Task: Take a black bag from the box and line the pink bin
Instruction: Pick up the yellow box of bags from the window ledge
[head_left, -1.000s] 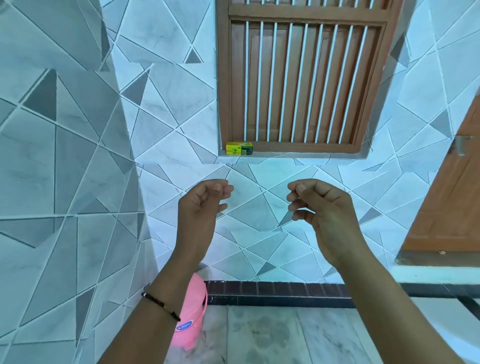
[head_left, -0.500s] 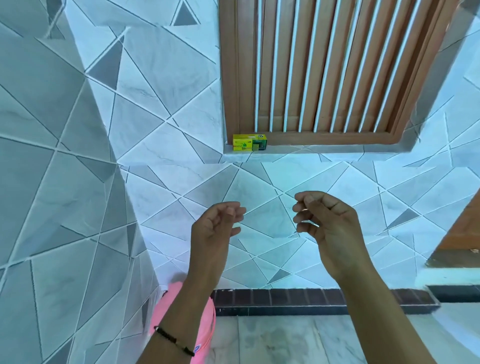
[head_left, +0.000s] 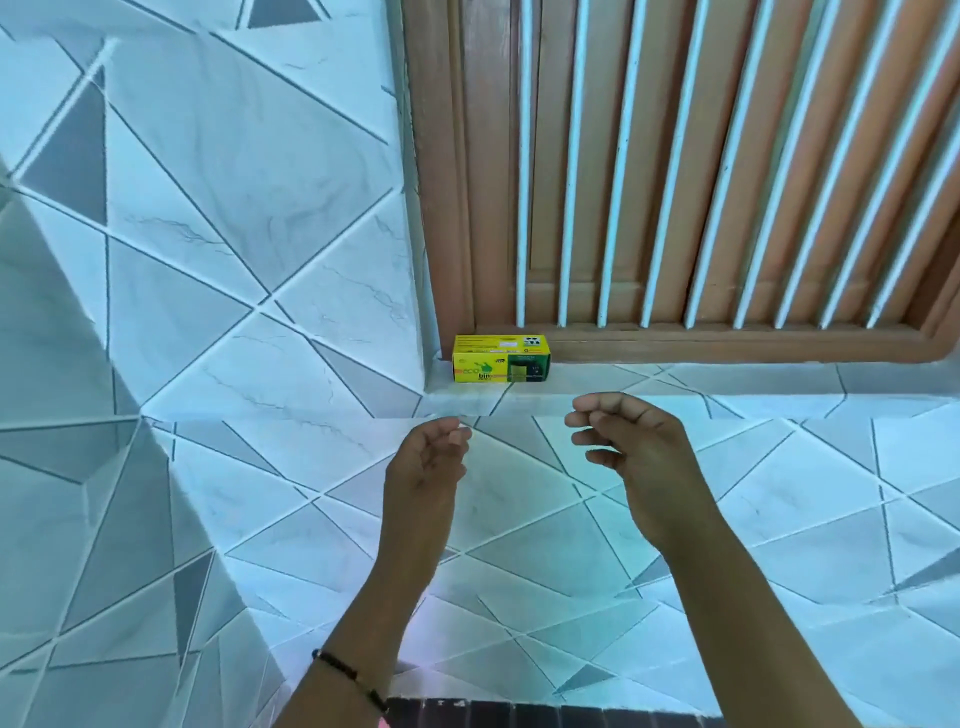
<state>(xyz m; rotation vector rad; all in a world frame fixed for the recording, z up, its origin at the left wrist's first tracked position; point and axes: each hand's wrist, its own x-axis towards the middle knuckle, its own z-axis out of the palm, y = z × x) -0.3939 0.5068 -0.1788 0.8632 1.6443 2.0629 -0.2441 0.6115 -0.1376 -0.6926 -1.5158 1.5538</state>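
A small yellow and green box (head_left: 500, 358) of bin bags lies on the tiled window ledge (head_left: 675, 382), at its left end against the wooden frame. My left hand (head_left: 428, 465) and my right hand (head_left: 631, 441) are raised side by side just below the ledge, both short of the box. Each hand has its fingers loosely curled and apart, and holds nothing. The pink bin is out of view except for a tiny pink sliver at the bottom edge, by my left wrist. No black bag is visible.
A wooden window (head_left: 701, 171) with white vertical bars fills the upper right. Tiled walls (head_left: 208, 260) meet in a corner on the left. A dark brick strip (head_left: 545, 714) runs along the bottom edge.
The view has moved closer to the window and tilted up, so the box looks larger and the pink bin has dropped out of sight. Both hands have risen toward the ledge.
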